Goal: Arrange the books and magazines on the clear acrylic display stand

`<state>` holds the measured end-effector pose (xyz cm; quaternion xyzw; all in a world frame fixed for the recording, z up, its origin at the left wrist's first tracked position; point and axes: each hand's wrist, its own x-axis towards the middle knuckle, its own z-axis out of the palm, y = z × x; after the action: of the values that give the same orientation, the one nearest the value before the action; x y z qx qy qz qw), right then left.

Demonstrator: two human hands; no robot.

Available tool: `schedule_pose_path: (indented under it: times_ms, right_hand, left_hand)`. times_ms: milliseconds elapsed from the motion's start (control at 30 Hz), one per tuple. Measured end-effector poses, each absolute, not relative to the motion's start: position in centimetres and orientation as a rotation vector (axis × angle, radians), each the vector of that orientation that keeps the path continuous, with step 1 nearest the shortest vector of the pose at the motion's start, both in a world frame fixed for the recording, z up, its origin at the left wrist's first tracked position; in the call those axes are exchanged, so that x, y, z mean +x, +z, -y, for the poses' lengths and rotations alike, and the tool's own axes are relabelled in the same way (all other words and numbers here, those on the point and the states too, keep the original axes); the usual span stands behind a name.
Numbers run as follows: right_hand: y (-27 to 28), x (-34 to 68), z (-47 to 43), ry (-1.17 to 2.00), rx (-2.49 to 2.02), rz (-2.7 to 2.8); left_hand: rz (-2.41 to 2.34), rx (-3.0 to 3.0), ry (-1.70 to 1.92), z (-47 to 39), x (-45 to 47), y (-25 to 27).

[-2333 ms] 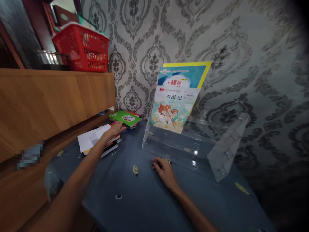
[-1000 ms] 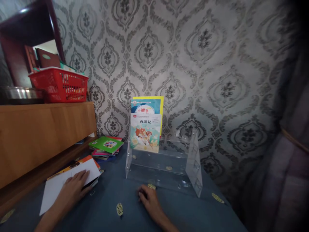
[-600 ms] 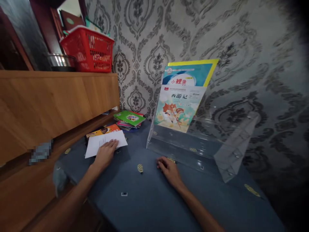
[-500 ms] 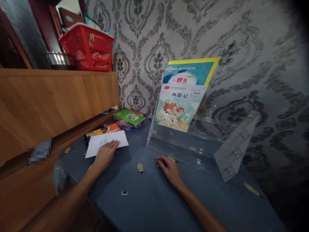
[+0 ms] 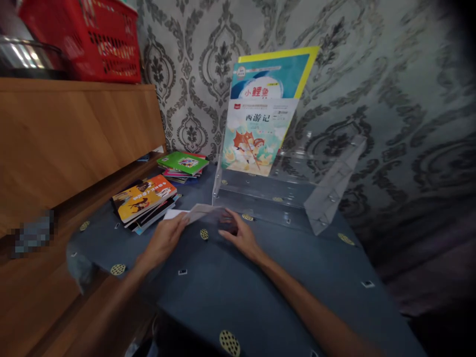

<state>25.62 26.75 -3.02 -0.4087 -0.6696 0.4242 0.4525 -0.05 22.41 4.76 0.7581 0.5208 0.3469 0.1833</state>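
My left hand [image 5: 168, 237] is closed on the near-left edge of a thin book [image 5: 203, 211] with pale white and grey sides, held just above the table. The book is tilted and blurred, so its cover cannot be read. At its right end my right hand [image 5: 241, 237] is open, thumb and fingers apart and curved towards the book; whether the fingertips touch it I cannot tell. Behind the hands stands a clear plastic rack [image 5: 316, 210]. A book with a red umbrella picture [image 5: 247, 144] leans in it, in front of a taller blue and yellow book [image 5: 275, 74].
An orange book [image 5: 145, 197] tops a stack on the table's left side. Farther back lies another stack under a green book [image 5: 182, 162]. A wooden cabinet [image 5: 82, 134] at left carries a red basket [image 5: 111, 49] and a metal pot [image 5: 31, 57]. Patterned wallpaper covers the wall behind.
My left hand has lifted the pale book off the orange one and brought it right. My right hand has opened and risen to the book's right end. The view has shifted.
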Motion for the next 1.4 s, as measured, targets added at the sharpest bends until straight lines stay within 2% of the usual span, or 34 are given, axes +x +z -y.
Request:
schedule_pose_path:
  times_ms: [167, 333, 467, 600, 733, 867, 933, 1100, 1400]
  right_hand:
    - [-2.5, 25.1, -26.2, 1.215, -0.848, 1.559]
    - [-1.4, 25.0, -25.1, 1.422, -0.801, 1.483]
    - [-1.3, 25.4, -24.0, 1.464, -0.926, 1.347]
    - [-1.6, 26.6, -22.7, 1.489, -1.117, 1.428]
    - [-0.9, 28.0, -21.7, 1.247, -1.386, 1.731]
    - [-0.1, 27.7, -21.2, 0.577, -1.666, 1.995]
    - [-0.1, 26.5, -21.2, 0.349, -1.590, 2.136]
    - [-1.3, 22.5, -22.5, 0.301, -0.982, 2.557]
    - [-2.2, 25.6, -25.5, 0.269, -1.475, 2.528]
  left_hand:
    - [-1.144, 1.507, 1.386, -23.0, 1.5, 6.9]
    - [-0.999, 0.988, 1.356, -24.5, 2.8, 5.0]
    - [-1.036, 0.928, 1.208, -25.4, 3.0, 1.5]
    - [-1.274, 1.250, 1.212, -26.0, 1.9, -1.6]
    - [-1.567, 1.867, 1.102, -26.4, 0.7, -2.6]
    - [-1.544, 2.273, 0.862, -26.0, 0.9, -2.7]
    - [-1.572, 2.377, 0.759, -25.6, 1.4, -3.0]
    - [-1.644, 2.592, 0.613, -24.9, 2.1, -3.8]
    - [-1.695, 2.751, 0.425, -24.7, 2.4, -3.1]
